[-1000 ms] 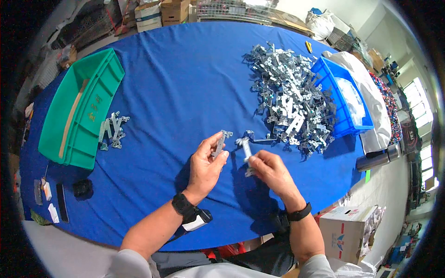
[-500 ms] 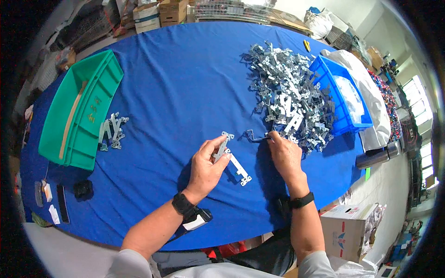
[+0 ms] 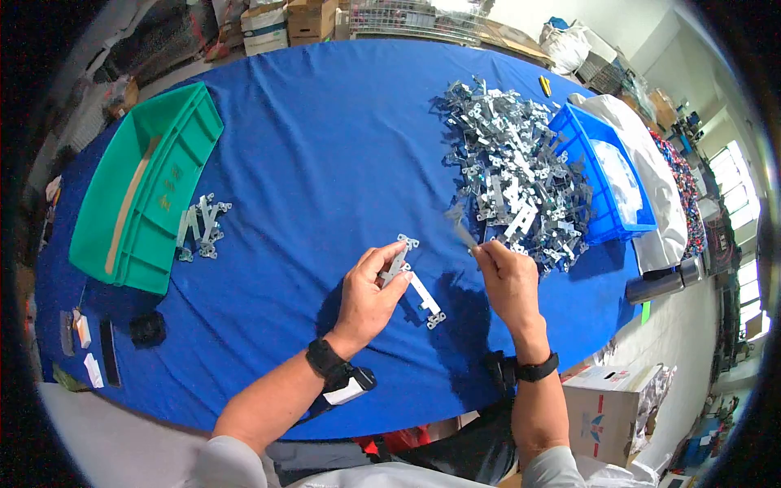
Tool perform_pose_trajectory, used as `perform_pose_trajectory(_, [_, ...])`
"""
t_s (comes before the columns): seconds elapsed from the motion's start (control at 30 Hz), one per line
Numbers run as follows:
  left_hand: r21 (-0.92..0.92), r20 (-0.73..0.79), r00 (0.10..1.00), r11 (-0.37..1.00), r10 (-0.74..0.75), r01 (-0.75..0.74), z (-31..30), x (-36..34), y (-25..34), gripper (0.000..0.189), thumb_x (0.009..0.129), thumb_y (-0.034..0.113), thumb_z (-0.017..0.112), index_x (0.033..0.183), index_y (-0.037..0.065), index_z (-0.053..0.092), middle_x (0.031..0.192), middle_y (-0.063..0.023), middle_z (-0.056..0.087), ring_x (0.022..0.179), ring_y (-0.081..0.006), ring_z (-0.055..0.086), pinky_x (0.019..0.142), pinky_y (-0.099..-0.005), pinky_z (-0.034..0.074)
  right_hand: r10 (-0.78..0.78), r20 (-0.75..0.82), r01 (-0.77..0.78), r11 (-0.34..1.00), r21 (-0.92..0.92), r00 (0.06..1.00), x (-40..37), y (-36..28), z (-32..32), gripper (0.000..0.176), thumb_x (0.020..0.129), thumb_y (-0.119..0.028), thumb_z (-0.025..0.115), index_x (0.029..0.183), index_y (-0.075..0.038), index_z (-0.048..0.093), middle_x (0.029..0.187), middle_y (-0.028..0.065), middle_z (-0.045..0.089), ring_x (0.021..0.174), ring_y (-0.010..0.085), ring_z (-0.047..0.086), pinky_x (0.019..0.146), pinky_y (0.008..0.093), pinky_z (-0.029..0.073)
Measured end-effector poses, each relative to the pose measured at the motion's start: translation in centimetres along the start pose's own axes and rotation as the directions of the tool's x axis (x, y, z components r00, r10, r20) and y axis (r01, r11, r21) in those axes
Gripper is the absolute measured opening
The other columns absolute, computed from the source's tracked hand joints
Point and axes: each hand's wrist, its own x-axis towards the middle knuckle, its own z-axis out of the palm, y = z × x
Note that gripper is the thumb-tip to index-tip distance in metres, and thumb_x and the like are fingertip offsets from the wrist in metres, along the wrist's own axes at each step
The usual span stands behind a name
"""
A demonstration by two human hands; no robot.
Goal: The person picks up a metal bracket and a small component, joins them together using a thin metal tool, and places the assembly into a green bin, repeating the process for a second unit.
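Note:
My left hand [image 3: 366, 302] is closed on a light metal bracket [image 3: 396, 262], held between thumb and fingers over the blue cloth. Another bracket [image 3: 426, 301] extends from beside the thumb toward the lower right; whether the hand grips it too is unclear. My right hand [image 3: 511, 283] pinches a metal bracket [image 3: 465, 234], blurred by motion, that points up and left from the fingertips. Just beyond the right hand lies a big heap of metal brackets [image 3: 521, 163]. A small group of brackets [image 3: 203, 228] rests beside the green bin.
A green bin [image 3: 198, 138] stands at the left, a blue bin [image 3: 598, 224] at the right beyond the heap. A yellow tool [image 3: 545, 85], a metal cylinder [image 3: 655, 285] and a black phone-like object [image 3: 109, 351] lie near the table edges. A cardboard box [image 3: 598, 415] stands at lower right.
My right hand has moved slightly right and down, and its bracket has swung from pointing left to pointing up and left. My left hand keeps nearly the same place and grip.

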Motion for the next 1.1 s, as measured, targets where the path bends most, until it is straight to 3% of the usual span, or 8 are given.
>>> perform_pose_trajectory(0.1, [0.069, -0.007, 0.999, 0.996, 0.052, -0.052, 0.1, 0.1, 0.3, 0.041, 0.090, 0.004, 0.067, 0.130, 0.002, 0.058, 0.106, -0.0039, 0.061, 0.090, -0.0083, 0.059, 0.076, -0.0232, 0.051, -0.212, -0.284, 0.245, 0.966, 0.086, 0.935, -0.2, -2.6, 0.2, 0.018, 0.094, -0.023, 0.062, 0.089, -0.006, 0.064, 0.065, 0.0139, 0.060, 0.060, 0.0344, 0.062, 0.054, 0.0444, 0.048])
perform_pose_trajectory(0.3, [0.009, -0.010, 1.000, 1.000, 0.017, -0.017, 0.1, 0.0, -0.4, 0.040, 0.091, 0.002, 0.066, 0.130, 0.002, 0.058, 0.107, -0.0047, 0.062, 0.088, -0.0071, 0.059, 0.072, -0.0216, 0.051, 0.085, 0.213, -0.171, 0.887, 0.428, 0.973, -0.5, -2.0, 1.4, 0.031, 0.098, -0.024, 0.059, 0.079, 0.000, 0.064, 0.061, 0.0202, 0.057, 0.051, 0.0309, 0.054, 0.050, 0.0414, 0.038])
perform_pose_trajectory(0.43, [-0.057, -0.012, 1.000, 0.998, 0.010, -0.010, 0.2, 0.2, -0.3, 0.038, 0.090, 0.000, 0.065, 0.128, 0.002, 0.059, 0.106, -0.0047, 0.061, 0.087, -0.0071, 0.059, 0.068, -0.0214, 0.051, 0.035, 0.242, -0.097, 0.963, 0.250, 0.970, -0.3, -1.7, 1.8, 0.031, 0.096, -0.026, 0.061, 0.079, 0.000, 0.064, 0.062, 0.0195, 0.059, 0.056, 0.0337, 0.061, 0.053, 0.0458, 0.043])
perform_pose_trajectory(0.5, [0.196, -0.027, 0.994, 0.976, 0.102, -0.095, 0.1, 0.1, -0.1, 0.036, 0.089, -0.001, 0.065, 0.125, 0.002, 0.062, 0.104, -0.0043, 0.061, 0.086, -0.0070, 0.059, 0.066, -0.0211, 0.050, 0.125, 0.111, -0.150, 0.956, 0.253, 0.986, -0.2, -1.8, 1.1, 0.030, 0.094, -0.028, 0.064, 0.079, -0.001, 0.063, 0.062, 0.0172, 0.062, 0.059, 0.0344, 0.065, 0.055, 0.0457, 0.047])
perform_pose_trajectory(0.57, [0.221, -0.031, 0.996, 0.973, 0.082, -0.073, 0.1, -0.1, 0.7, 0.036, 0.087, -0.002, 0.065, 0.123, 0.002, 0.063, 0.103, -0.0041, 0.060, 0.085, -0.0072, 0.058, 0.066, -0.0208, 0.050, 0.094, -0.099, -0.099, 0.994, -0.046, 0.991, -0.1, -0.8, 0.6, 0.026, 0.092, -0.029, 0.066, 0.104, -0.007, 0.060, 0.066, 0.0154, 0.065, 0.062, 0.0343, 0.067, 0.054, 0.0456, 0.050])
perform_pose_trajectory(0.73, [0.206, -0.028, 0.995, 0.975, 0.091, -0.083, 0.1, -0.1, 1.0, 0.038, 0.087, -0.003, 0.065, 0.124, 0.003, 0.063, 0.104, -0.0049, 0.060, 0.085, -0.0075, 0.058, 0.067, -0.0212, 0.051, 0.091, -0.097, -0.122, 0.912, -0.391, 0.991, 0.2, 3.9, 1.5, 0.018, 0.093, -0.027, 0.061, 0.094, -0.010, 0.056, 0.072, 0.0147, 0.067, 0.067, 0.0390, 0.067, 0.057, 0.0499, 0.050])
perform_pose_trajectory(1.0, [0.170, -0.018, 0.993, 0.980, 0.112, -0.108, 0.1, 0.0, 0.4, 0.037, 0.087, -0.003, 0.064, 0.124, 0.001, 0.063, 0.105, -0.0058, 0.060, 0.087, -0.0088, 0.059, 0.069, -0.0214, 0.052, 0.145, -0.293, -0.216, 0.951, -0.224, 0.945, 1.1, 6.1, 0.3, 0.018, 0.097, -0.024, 0.057, 0.093, -0.006, 0.058, 0.077, 0.0191, 0.067, 0.074, 0.0410, 0.066, 0.062, 0.0514, 0.049])
perform_pose_trajectory(1.1, [0.159, -0.017, 0.993, 0.981, 0.113, -0.109, 0.1, 0.0, 0.5, 0.037, 0.088, -0.002, 0.064, 0.124, 0.001, 0.063, 0.104, -0.0057, 0.060, 0.088, -0.0091, 0.059, 0.070, -0.0214, 0.052, 0.239, -0.231, -0.207, 0.966, 0.157, 0.943, 1.3, 5.2, -0.5, 0.021, 0.098, -0.021, 0.057, 0.093, 0.000, 0.060, 0.071, 0.0188, 0.063, 0.062, 0.0327, 0.061, 0.059, 0.0430, 0.045])
